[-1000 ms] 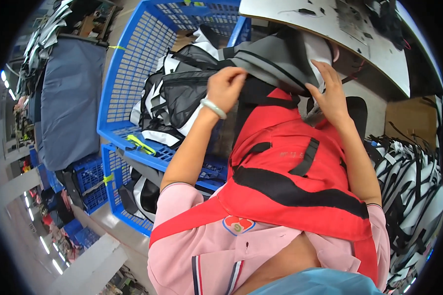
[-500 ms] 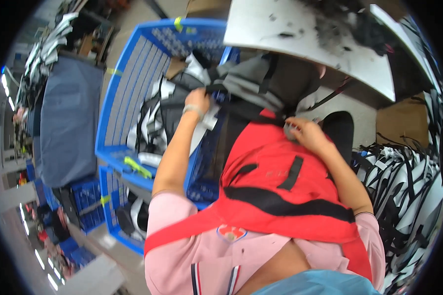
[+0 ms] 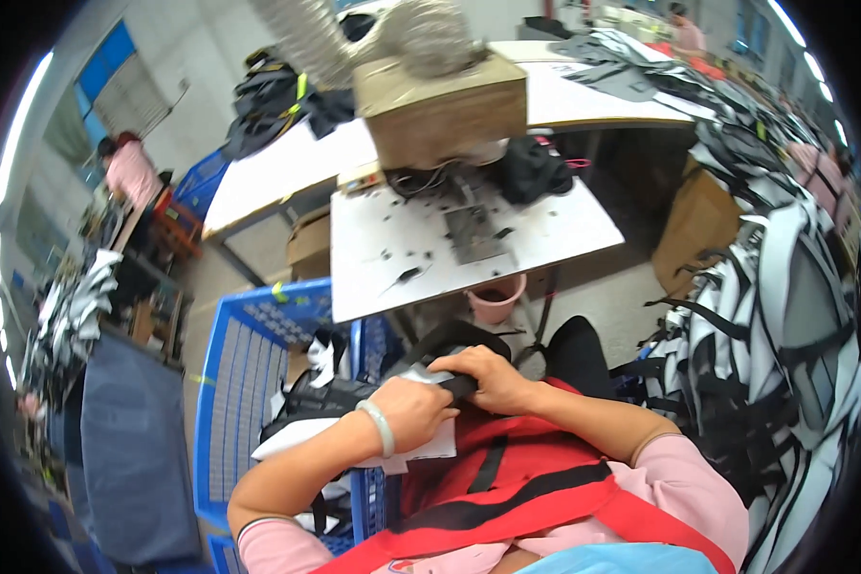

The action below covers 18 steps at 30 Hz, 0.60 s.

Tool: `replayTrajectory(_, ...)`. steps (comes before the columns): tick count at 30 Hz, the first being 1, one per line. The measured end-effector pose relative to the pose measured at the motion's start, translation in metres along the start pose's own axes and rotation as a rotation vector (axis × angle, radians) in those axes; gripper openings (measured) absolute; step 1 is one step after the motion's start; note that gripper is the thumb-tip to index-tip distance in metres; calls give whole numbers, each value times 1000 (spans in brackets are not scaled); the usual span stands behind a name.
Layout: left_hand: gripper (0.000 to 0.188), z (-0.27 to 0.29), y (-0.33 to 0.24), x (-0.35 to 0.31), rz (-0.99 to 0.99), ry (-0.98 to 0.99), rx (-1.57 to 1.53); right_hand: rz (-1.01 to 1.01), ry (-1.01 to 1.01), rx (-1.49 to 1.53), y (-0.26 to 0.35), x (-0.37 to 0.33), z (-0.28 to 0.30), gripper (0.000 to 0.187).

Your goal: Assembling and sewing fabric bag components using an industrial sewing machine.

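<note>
Left hand [image 3: 413, 409] and right hand [image 3: 488, 378] were both clamped on a black-and-white fabric piece [image 3: 354, 411], held against the lap over the red apron [image 3: 507, 478]. Piece sat under both palms, hanging left over the blue crate [image 3: 249, 383] rim, below the white worktable [image 3: 430, 249].

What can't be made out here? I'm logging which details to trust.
Head view:
- Black strap: its middle is hidden by the right hand.
- Black-and-white fabric piece: partly covered by the left hand.
- Blue crate: contents mostly hidden by that fabric.
- Sewing machine: blurred.
</note>
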<state>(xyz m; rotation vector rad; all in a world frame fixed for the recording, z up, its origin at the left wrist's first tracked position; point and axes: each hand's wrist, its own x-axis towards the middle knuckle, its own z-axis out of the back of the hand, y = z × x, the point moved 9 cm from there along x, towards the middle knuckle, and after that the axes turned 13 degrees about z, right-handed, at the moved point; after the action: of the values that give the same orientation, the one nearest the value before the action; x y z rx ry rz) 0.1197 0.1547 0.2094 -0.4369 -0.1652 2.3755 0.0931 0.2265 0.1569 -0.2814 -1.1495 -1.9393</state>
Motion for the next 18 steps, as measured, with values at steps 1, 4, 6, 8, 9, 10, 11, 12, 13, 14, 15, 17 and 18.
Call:
replayTrajectory(1, 29, 0, -2, 4, 4, 7, 34, -8, 40, -26, 2, 1, 6, 51)
replayTrajectory(4, 30, 7, -14, 14, 10, 37, 111, 35, 213, -188, -6, 1, 20, 43)
replayTrajectory(6, 33, 8, -12, 25, 74, 62, 144, -72, 398, -75, -16, 4, 28, 44)
replayTrajectory(8, 33, 11, -1, 37, 109, 26, 165, -41, 384, -3, -21, 8, 29, 57)
replayTrajectory(9, 34, 15, 4, 42, 147, 15, 184, -88, 287, -169, -25, 6, 39, 63)
replayTrajectory(10, 36, 22, 10, 45, 202, 36, 199, -128, 189, -326, -25, 6, 48, 70)
replayTrajectory(11, 36, 28, 17, 47, 237, 7, 202, -2, 74, -382, -9, 9, 54, 79)
replayTrajectory(12, 36, 32, 26, 49, 271, -21, 205, 119, -129, -422, 12, 7, 65, 65)
replayTrajectory(13, 37, 35, 36, 54, 292, -45, 189, 152, -214, -382, 23, 0, 68, 56)
replayTrajectory(14, 39, 39, 41, 52, 339, -45, 151, 189, -298, -333, 33, -10, 67, 46)
replayTrajectory(15, 39, 39, 43, 51, 337, -43, 109, 198, -313, -231, 36, -16, 57, 29)
replayTrajectory(17, 38, 38, 32, 52, 277, -34, 27, 211, -123, -98, 33, -29, 21, 23)
replayTrajectory(18, 37, 37, 17, 53, 222, -27, -16, 192, -65, -33, 26, -36, 5, 21)
